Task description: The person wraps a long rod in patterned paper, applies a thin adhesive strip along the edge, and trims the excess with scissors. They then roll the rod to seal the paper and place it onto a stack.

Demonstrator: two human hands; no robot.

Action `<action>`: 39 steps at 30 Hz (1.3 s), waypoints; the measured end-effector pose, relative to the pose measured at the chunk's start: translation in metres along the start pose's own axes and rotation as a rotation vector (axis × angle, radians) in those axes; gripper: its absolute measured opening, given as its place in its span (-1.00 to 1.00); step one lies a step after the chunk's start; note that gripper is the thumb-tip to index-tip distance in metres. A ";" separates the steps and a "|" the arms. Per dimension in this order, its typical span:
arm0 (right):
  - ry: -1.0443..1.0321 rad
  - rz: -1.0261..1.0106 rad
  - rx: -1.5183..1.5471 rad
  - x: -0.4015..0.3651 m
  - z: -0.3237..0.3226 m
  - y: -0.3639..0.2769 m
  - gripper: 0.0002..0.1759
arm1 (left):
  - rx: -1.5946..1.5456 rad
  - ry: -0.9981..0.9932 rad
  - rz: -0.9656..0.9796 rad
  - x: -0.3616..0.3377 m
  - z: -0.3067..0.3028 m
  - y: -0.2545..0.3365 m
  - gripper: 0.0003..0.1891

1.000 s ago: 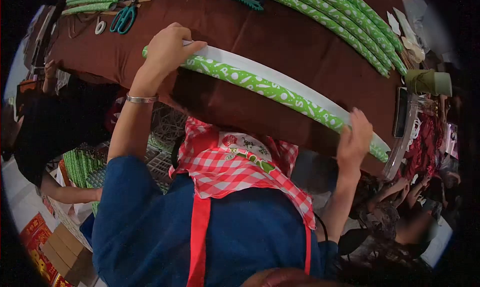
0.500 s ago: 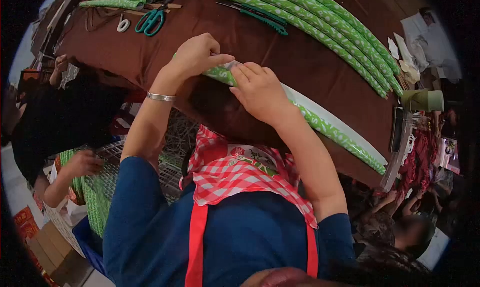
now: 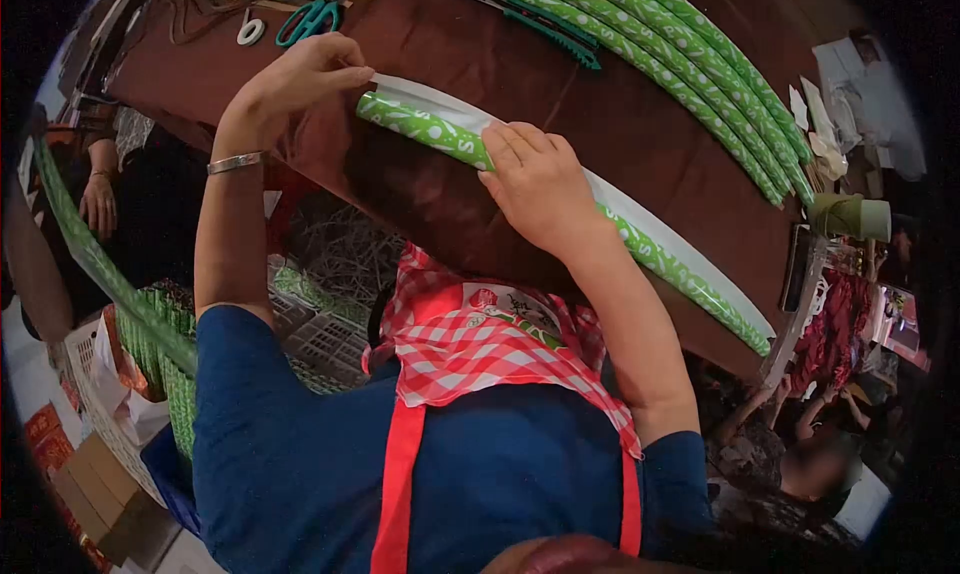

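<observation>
A long roll of green patterned wrapping paper (image 3: 425, 134) lies slantwise along the near side of the brown cloth-covered table, a white strip of its underside showing along the far edge. My left hand (image 3: 300, 79) is at the roll's left end, thumb and fingers pinched at the corner of the white edge. My right hand (image 3: 540, 184) curls over the middle of the roll, fingers bent around it and pressing on it. The part of the paper under my right palm is hidden.
Several finished-looking green rolls (image 3: 640, 54) lie at the table's back. Green-handled scissors (image 3: 310, 21), a white ring-shaped item (image 3: 250, 29) and a green-and-black cutter (image 3: 550, 34) lie beyond my hands. Another person's hand (image 3: 98, 204) is at left, near a long green strip (image 3: 100, 264).
My left hand has moved left and away from my right hand, out to the roll's end, uncovering more of the green paper. My right hand has shifted slightly right. A green strip has appeared at far left.
</observation>
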State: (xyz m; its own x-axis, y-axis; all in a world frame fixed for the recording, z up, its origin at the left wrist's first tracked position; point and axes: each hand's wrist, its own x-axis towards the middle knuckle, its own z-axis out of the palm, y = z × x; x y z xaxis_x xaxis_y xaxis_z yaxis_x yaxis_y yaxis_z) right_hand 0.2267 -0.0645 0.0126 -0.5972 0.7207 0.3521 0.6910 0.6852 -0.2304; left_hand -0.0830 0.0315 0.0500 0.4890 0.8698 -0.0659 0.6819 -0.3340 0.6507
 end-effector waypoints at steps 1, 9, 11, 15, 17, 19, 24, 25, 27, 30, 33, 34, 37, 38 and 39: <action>0.001 0.003 0.007 0.000 0.000 0.000 -0.52 | -0.008 0.013 0.003 0.000 0.002 -0.003 -0.70; -0.013 0.004 0.007 0.000 -0.002 0.000 -0.51 | 0.162 0.181 -0.101 -0.003 0.017 0.000 -0.67; -0.025 0.010 0.013 0.000 -0.003 -0.001 -0.51 | 0.183 0.199 -0.103 -0.001 0.019 0.002 -0.66; -0.022 0.008 0.020 -0.001 -0.002 0.000 -0.51 | 0.250 0.170 -0.197 0.002 0.019 0.007 -0.65; -0.031 0.020 0.026 -0.001 -0.002 0.001 -0.51 | 0.242 0.116 -0.265 0.005 0.020 0.010 -0.66; -0.010 0.003 0.014 -0.001 0.000 0.002 -0.53 | 0.253 0.128 -0.282 0.005 0.021 0.012 -0.65; 0.028 -0.031 0.017 0.000 0.000 0.002 -0.54 | 0.294 0.122 -0.292 0.008 0.022 0.007 -0.65; -0.007 -0.001 0.041 0.001 -0.003 0.000 -0.52 | 0.320 0.125 -0.278 0.008 0.023 0.006 -0.65; -0.044 0.029 0.065 0.001 -0.005 -0.001 -0.50 | 0.318 0.201 -0.216 0.007 0.027 0.000 -0.65; -0.033 0.023 0.047 0.001 -0.005 -0.001 -0.50 | 0.314 0.287 -0.181 0.007 0.029 0.002 -0.65; -0.032 0.018 0.044 0.001 -0.005 -0.001 -0.50 | 0.321 0.277 -0.200 0.007 0.029 0.002 -0.66; -0.031 0.019 0.047 0.001 -0.005 -0.001 -0.50 | 0.330 0.260 -0.192 0.007 0.029 0.001 -0.66; -0.031 0.020 0.046 0.001 -0.004 -0.001 -0.50 | 0.380 0.269 -0.202 0.008 0.031 0.002 -0.67; -0.031 0.019 0.041 0.001 -0.004 -0.002 -0.49 | 0.380 0.270 -0.203 0.008 0.033 0.000 -0.67; -0.031 0.018 0.040 0.001 -0.004 -0.002 -0.49 | 0.384 0.281 -0.204 0.008 0.034 -0.004 -0.65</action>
State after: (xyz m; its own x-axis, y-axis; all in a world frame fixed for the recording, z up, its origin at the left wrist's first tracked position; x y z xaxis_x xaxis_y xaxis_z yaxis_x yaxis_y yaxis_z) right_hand 0.2261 -0.0652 0.0173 -0.5978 0.7353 0.3192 0.6850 0.6755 -0.2730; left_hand -0.0627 0.0272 0.0211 0.1960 0.9776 0.0772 0.9244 -0.2104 0.3180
